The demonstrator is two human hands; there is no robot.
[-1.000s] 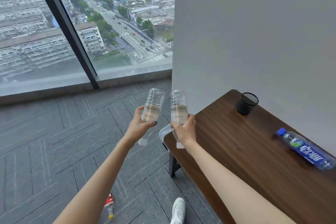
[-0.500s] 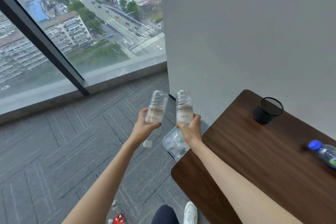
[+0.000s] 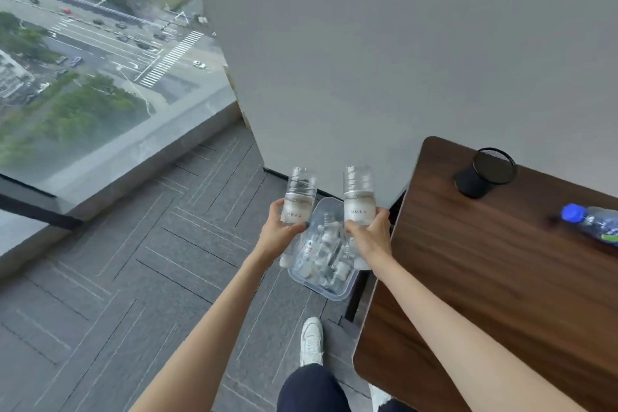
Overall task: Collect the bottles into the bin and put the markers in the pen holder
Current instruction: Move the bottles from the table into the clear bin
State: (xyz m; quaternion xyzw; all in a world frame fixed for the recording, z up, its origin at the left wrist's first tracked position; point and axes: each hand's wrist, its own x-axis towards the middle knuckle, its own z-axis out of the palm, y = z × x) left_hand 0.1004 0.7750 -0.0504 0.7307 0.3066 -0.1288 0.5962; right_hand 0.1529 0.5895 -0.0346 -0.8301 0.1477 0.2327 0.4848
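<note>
My left hand grips a clear bottle, held neck down with its base pointing up. In my right hand is a second clear bottle, also upside down. Both hang right above a clear plastic bin on the floor, which holds several clear bottles. A black mesh pen holder stands at the far end of the brown table. A blue-capped bottle lies on its side at the table's right edge. No markers show.
A grey wall rises just behind the bin and the table. Floor-to-ceiling glass runs along the left over grey carpet. My white shoe stands close to the bin's near corner.
I have stepped closer and looked down. Both hands with their bottles moved over the bin, which now shows in full with its contents.
</note>
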